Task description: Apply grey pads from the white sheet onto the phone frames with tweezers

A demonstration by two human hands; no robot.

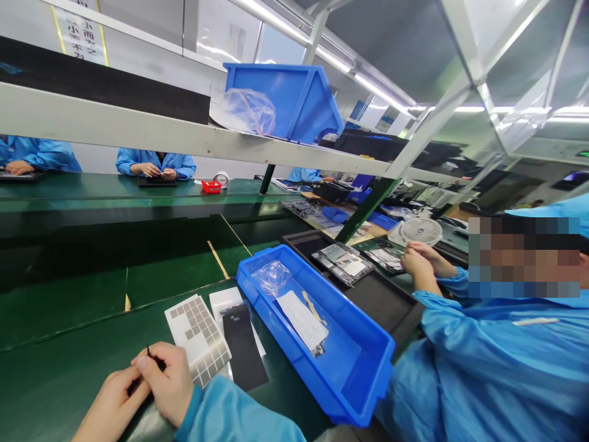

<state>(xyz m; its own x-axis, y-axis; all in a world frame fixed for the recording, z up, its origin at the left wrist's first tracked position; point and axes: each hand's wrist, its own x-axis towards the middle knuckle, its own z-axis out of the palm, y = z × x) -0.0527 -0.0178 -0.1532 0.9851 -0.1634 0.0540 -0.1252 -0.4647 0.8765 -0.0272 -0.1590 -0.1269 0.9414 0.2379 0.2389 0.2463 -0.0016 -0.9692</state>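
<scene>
A green bench (41,380) fills the foreground. Above it runs a white shelf (138,132), with a slanting green post (368,210) below. Behind is a pale wall (96,158); tube lights (381,92) glow under the grey ceiling (400,49).

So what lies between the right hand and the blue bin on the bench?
In the head view, a sheet of grey squares lies nearest the right hand, then a dark panel with white paper partly beneath it, then the blue bin.
</scene>
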